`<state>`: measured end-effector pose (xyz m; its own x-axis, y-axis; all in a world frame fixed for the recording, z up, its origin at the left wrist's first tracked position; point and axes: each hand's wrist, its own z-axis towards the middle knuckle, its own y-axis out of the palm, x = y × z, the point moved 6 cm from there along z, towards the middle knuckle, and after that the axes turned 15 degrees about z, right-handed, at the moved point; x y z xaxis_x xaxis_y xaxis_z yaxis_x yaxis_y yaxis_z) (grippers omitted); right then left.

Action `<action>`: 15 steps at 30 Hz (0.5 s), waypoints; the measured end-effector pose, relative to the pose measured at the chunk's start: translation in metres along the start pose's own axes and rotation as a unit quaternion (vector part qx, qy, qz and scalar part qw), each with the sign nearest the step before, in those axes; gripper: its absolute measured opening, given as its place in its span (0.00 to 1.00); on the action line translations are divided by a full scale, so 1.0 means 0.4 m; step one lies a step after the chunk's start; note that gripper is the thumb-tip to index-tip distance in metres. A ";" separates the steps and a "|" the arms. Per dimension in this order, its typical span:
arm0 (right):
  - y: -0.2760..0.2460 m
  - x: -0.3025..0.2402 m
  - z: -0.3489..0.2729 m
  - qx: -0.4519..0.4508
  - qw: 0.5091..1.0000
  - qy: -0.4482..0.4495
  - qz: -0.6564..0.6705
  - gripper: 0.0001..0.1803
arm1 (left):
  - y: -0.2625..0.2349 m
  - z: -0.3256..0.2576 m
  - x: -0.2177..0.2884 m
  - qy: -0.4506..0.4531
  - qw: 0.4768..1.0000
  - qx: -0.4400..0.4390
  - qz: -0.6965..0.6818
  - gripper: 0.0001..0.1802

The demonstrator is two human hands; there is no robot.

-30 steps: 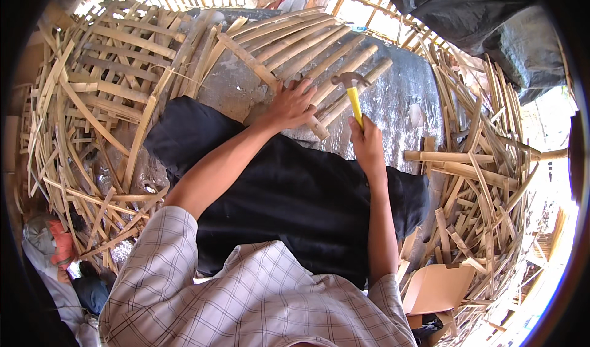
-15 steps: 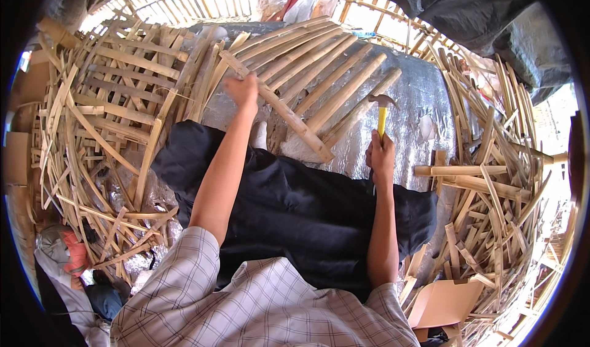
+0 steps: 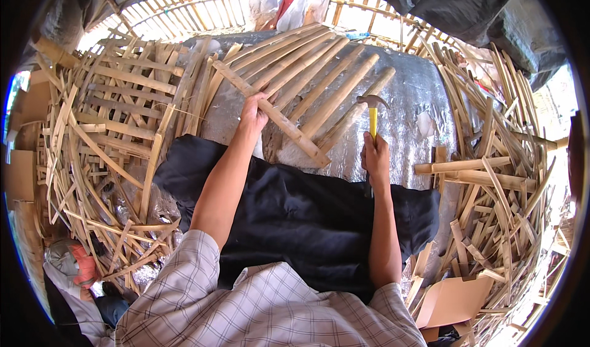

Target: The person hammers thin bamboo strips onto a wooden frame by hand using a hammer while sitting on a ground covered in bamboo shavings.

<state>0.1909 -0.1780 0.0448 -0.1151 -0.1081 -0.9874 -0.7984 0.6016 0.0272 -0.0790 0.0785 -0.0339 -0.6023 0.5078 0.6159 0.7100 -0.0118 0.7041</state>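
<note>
A fan-shaped frame of bamboo slats (image 3: 337, 98) lies in front of my knees, with the slats spreading away from one crosspiece. My left hand (image 3: 252, 112) is closed on that bamboo crosspiece (image 3: 294, 132), left of its middle; the fingertips are partly hidden by it. In my right hand (image 3: 376, 156) is a claw hammer (image 3: 373, 110) with a yellow and black handle, held upright with its metal head at the top. The hammer's head overlaps the rightmost slat in view; whether it touches cannot be told.
Silvery sheeting (image 3: 424, 95) covers the ground under the frame. A stacked bamboo lattice (image 3: 126, 101) stands at the left, loose bamboo strips (image 3: 485, 224) pile up at the right. A cardboard box (image 3: 452, 301) sits at lower right, and grey and orange cloth (image 3: 83, 264) at lower left.
My left hand has moved right and slightly down along the crosspiece, from beside its upper part to a grip on it. The hammer has shifted slightly left in my right hand's hold.
</note>
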 end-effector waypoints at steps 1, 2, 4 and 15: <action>-0.001 -0.004 -0.003 0.003 1.000 0.012 0.015 0.16 | 0.009 -0.001 0.000 0.000 1.000 -0.010 0.000 0.26; -0.001 -0.007 -0.006 0.005 0.999 0.024 0.031 0.16 | 0.016 -0.004 0.001 0.000 1.000 -0.020 -0.001 0.27; -0.006 -0.013 -0.008 0.007 0.998 0.036 0.051 0.16 | 0.036 -0.009 0.005 0.018 0.999 -0.036 -0.003 0.27; -0.024 -0.021 -0.009 0.019 0.986 0.072 0.149 0.17 | 0.098 -0.029 0.036 0.075 0.995 -0.067 0.008 0.25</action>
<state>0.1973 -0.1858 0.0536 -0.4263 -0.0309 -0.9041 -0.6935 0.6528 0.3048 -0.0641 0.0754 0.0069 -0.6468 0.3717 0.6660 0.6710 -0.1378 0.7286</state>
